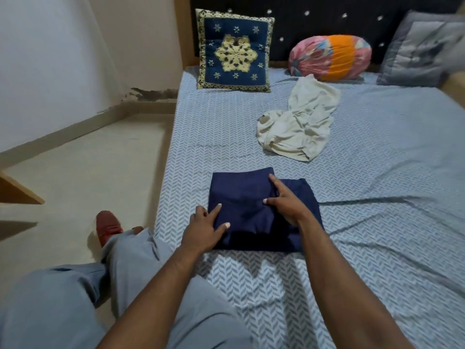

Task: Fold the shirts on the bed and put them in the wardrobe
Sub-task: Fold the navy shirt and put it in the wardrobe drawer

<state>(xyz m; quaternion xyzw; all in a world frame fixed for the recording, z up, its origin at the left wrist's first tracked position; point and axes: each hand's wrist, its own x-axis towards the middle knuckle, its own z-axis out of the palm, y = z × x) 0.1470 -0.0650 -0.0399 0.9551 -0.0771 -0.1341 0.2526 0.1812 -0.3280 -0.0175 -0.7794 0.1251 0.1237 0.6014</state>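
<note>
A navy blue shirt (241, 195) lies folded into a compact rectangle on the bed (377, 197), near its left edge. My left hand (203, 227) rests on the shirt's near left corner with straight fingers and the thumb on top of the cloth. My right hand (284, 200) presses flat on the shirt's right half, fingers spread. Further back a cream white shirt (299, 124) lies crumpled and unfolded in the middle of the bed. No wardrobe shows in this view.
At the headboard stand a blue and gold cushion (235, 50), a pink and orange bolster (329, 57) and a grey pillow (422, 49). The beige floor (83, 167) runs along the bed's left side, where my leg and red shoe (108, 225) are.
</note>
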